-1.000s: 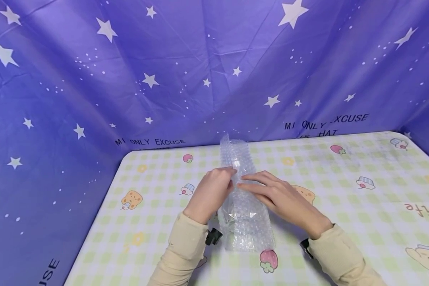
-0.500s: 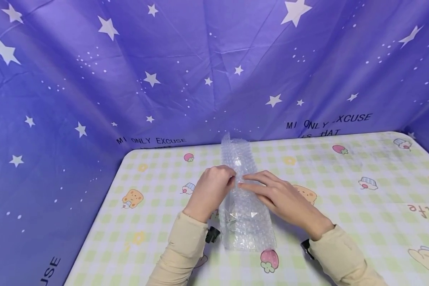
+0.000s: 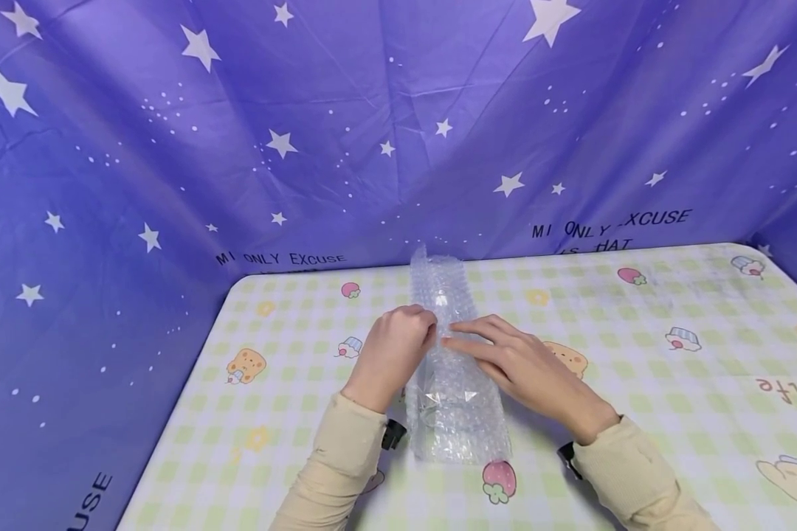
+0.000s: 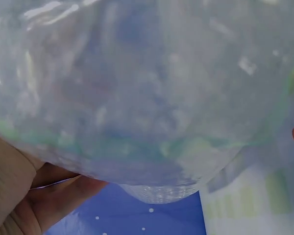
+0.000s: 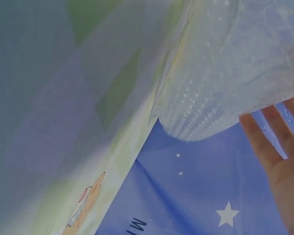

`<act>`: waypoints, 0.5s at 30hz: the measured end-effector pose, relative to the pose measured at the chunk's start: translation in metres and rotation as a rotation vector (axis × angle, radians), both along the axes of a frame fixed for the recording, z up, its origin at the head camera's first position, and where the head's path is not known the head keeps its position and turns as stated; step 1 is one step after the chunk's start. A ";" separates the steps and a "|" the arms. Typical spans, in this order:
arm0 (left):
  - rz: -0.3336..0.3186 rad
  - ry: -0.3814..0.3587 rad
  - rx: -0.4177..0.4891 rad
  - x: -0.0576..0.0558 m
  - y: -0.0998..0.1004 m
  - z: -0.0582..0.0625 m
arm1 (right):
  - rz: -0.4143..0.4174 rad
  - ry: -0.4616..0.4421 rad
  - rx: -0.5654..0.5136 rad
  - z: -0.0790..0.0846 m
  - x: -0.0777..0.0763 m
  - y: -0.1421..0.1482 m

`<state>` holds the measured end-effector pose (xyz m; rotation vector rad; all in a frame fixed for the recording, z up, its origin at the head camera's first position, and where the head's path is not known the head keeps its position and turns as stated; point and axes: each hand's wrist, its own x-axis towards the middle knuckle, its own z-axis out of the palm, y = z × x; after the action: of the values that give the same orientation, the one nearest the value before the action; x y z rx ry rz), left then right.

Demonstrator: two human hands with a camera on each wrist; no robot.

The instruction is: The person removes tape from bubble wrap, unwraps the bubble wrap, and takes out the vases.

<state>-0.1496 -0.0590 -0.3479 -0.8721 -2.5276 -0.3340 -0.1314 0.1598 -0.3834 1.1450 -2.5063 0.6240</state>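
A long bundle of clear bubble wrap [image 3: 461, 428] lies lengthwise on the table, its far end at the back edge. Glints and angular outlines show under its near half, but I cannot tell what, if anything, is inside. My left hand [image 3: 392, 358] is on the bundle's left side, fingers curled in, pinching the plastic near the middle; its fingertips are partly hidden. From the right, my right hand [image 3: 525, 365] rests straight, spread fingers on top of the wrap. In the left wrist view the bubble wrap [image 4: 137, 88] fills most of the picture, close and blurred.
The table [image 3: 637, 413] wears a green-and-white checked cover printed with cartoon bears, cupcakes and strawberries. A purple curtain [image 3: 345, 96] with white stars hangs behind it and round both sides. Each wrist carries a small black mount, the left mount [image 3: 394, 435] close beside the wrap.
Both hands stay nearly in place on the bubble wrap. The left hand's fingertips shift very slightly. Otherwise the view only drifts a little.
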 end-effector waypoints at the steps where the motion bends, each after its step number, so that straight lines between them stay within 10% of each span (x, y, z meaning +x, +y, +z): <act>1: -0.001 0.004 0.004 0.000 0.000 0.000 | -0.002 0.001 0.002 0.000 0.000 0.000; 15: -0.047 0.026 0.097 -0.005 -0.002 -0.008 | -0.005 0.025 0.046 0.002 0.001 0.000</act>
<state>-0.1549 -0.0605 -0.3555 -0.8936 -2.4478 -0.4538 -0.1304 0.1595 -0.3811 1.1549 -2.5142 0.5506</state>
